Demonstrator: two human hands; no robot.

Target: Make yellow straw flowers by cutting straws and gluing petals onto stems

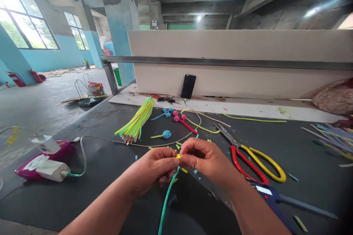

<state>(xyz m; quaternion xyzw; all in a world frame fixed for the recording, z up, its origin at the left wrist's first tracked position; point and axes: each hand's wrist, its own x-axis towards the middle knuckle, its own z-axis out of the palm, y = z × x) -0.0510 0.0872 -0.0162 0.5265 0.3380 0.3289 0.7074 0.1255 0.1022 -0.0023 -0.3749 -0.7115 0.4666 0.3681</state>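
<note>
My left hand (152, 166) and my right hand (204, 158) meet over the dark table (110, 191), both pinched on the tip of a green pipe cleaner (166, 202) that hangs down toward me. A small yellow bit (178, 156) shows between the fingertips. Just beyond the hands lie short cut pieces, a blue-headed stick (164, 134) and red and blue pompom sticks (182, 120). A bundle of yellow-green pipe cleaners (137, 121) lies to the far left of the hands.
Scissors with red and yellow handles (253, 161) lie right of my right hand. A pink power strip with white chargers (44, 158) and a cable sits at left. A black phone (188, 86) leans on the white board. More pipe cleaners (331, 139) lie far right.
</note>
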